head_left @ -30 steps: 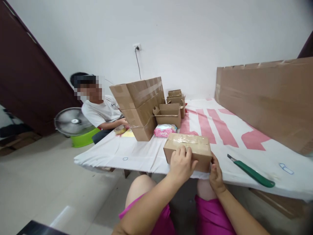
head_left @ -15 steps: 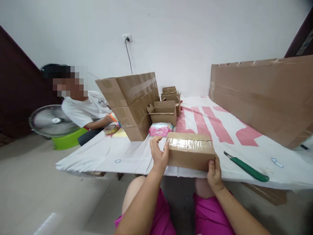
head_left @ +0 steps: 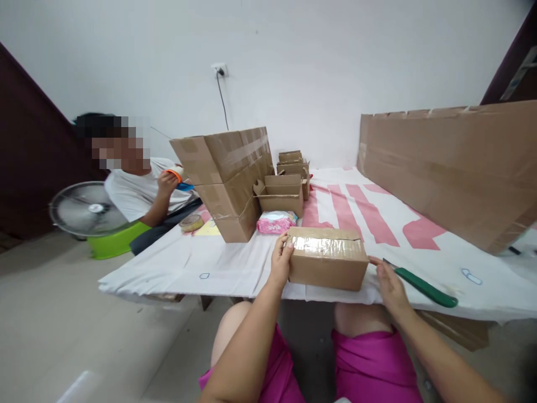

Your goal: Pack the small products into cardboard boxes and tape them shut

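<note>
A small cardboard box (head_left: 327, 271) with shiny clear tape along its top sits near the front edge of the cloth-covered table. My left hand (head_left: 282, 257) holds its left end, the thumb on the near side and the fingers around the back corner. Just off the right end, my right hand (head_left: 390, 285) is open with its fingers stretched toward the box and holds nothing. Close beside those fingers lies a green-handled utility knife (head_left: 425, 286), its blade pointing left toward my right hand.
Behind the box lies a pink wipes packet (head_left: 274, 223). Open cardboard boxes (head_left: 280, 196) stand beyond it, next to stacked taped cartons (head_left: 232, 190). A tape roll (head_left: 192, 223) lies left. A large carton (head_left: 444, 173) stands right. A co-worker (head_left: 138, 190) sits left, near a fan (head_left: 95, 208).
My right hand has let go of the box's right end and moved right toward the knife. My left hand has closed in on the left end. The co-worker's hand has risen with an orange-rimmed item.
</note>
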Available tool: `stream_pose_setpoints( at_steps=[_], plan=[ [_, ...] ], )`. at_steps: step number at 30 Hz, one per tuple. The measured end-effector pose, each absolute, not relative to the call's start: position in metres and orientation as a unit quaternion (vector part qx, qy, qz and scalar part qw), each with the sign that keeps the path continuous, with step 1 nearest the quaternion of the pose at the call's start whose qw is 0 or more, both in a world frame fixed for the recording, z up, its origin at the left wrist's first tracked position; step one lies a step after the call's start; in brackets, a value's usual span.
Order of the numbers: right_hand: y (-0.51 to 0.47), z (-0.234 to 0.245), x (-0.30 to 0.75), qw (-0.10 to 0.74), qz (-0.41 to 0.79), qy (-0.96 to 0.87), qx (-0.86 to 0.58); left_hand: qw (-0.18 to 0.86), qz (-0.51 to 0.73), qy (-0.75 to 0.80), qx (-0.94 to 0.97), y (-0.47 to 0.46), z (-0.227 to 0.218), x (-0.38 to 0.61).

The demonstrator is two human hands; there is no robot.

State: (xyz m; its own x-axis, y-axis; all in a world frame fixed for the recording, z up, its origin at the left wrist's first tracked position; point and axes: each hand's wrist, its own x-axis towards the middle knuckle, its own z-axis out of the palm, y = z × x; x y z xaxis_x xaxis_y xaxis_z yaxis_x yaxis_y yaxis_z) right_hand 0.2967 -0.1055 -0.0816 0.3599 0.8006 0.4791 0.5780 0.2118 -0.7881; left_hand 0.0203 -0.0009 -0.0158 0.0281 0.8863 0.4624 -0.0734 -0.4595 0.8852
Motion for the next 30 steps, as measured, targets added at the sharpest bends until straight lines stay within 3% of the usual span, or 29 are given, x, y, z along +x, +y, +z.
stream_pose_setpoints(
  at_steps=[4,8,14,20,24,27,30],
  plan=[
    [-0.117,-0.081,0.361,0.335,-0.074,-0.583,-0.736,0.370,0.623,0.339,0.600,-0.001,-0.021,0.022],
    [-0.127,-0.088,0.389,0.175,-0.111,-0.602,-0.771,0.358,0.630,0.338,0.601,0.001,-0.024,0.022],
    [-0.105,-0.061,0.386,0.135,-0.093,-0.617,-0.770,0.354,0.634,0.323,0.607,0.002,-0.024,0.023],
    [-0.072,0.044,0.321,0.280,-0.133,-0.698,-0.646,0.364,0.643,0.316,0.595,0.004,-0.025,0.023],
    [-0.056,0.099,0.248,0.149,-0.119,-0.823,-0.535,0.354,0.650,0.307,0.599,0.006,-0.026,0.022],
    [-0.044,0.116,0.206,0.033,-0.126,-0.859,-0.495,0.346,0.651,0.305,0.603,0.007,-0.027,0.022],
    [-0.036,0.121,0.184,-0.029,-0.131,-0.874,-0.468,0.332,0.656,0.299,0.608,0.007,-0.028,0.022]
  ],
)
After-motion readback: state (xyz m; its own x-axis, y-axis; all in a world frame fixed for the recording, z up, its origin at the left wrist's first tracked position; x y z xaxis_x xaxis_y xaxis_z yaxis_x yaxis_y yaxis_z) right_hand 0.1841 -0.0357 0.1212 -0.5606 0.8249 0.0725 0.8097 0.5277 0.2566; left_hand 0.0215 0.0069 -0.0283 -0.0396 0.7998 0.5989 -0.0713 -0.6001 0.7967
